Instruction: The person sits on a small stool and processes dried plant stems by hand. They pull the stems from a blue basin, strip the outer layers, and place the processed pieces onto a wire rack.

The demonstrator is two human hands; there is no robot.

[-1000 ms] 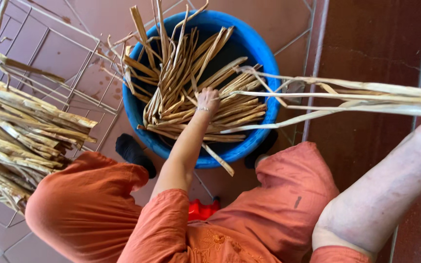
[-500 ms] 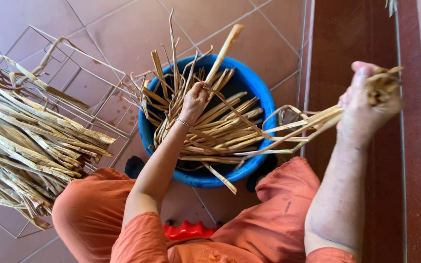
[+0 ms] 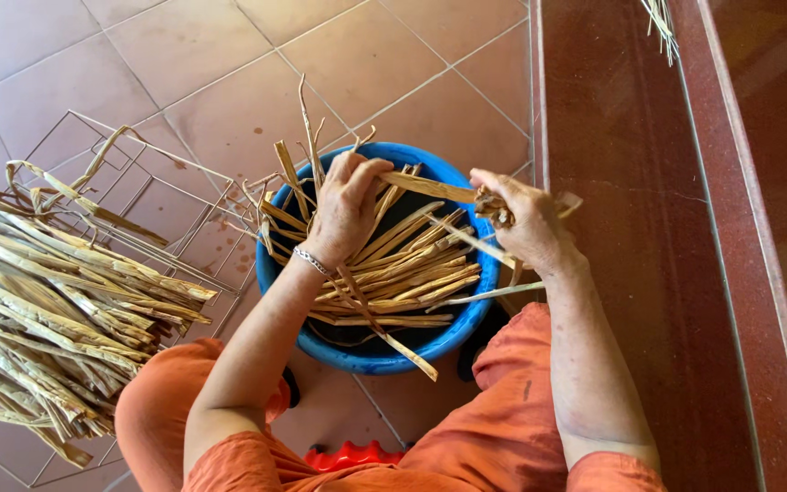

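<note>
A blue bucket point(image 3: 466, 319) stands on the tiled floor between my knees, filled with long dry tan leaf strips point(image 3: 403, 273). Over the bucket, my left hand point(image 3: 343, 205) grips one end of a flat dry strip point(image 3: 430, 188). My right hand point(image 3: 521, 219) holds the other end of that strip together with a few more strips that trail down past my wrist. A thin bracelet sits on my left wrist.
A wire rack point(image 3: 161, 196) lies on the floor at the left, with a big pile of dry strips point(image 3: 47, 301) on it. A dark red step point(image 3: 649, 228) runs along the right. A red plastic object point(image 3: 352, 454) shows between my orange-clad legs.
My right hand came in from the far right with its strips to just above the bucket. My left hand lifted out of the bucket and took hold of one strip's end.
</note>
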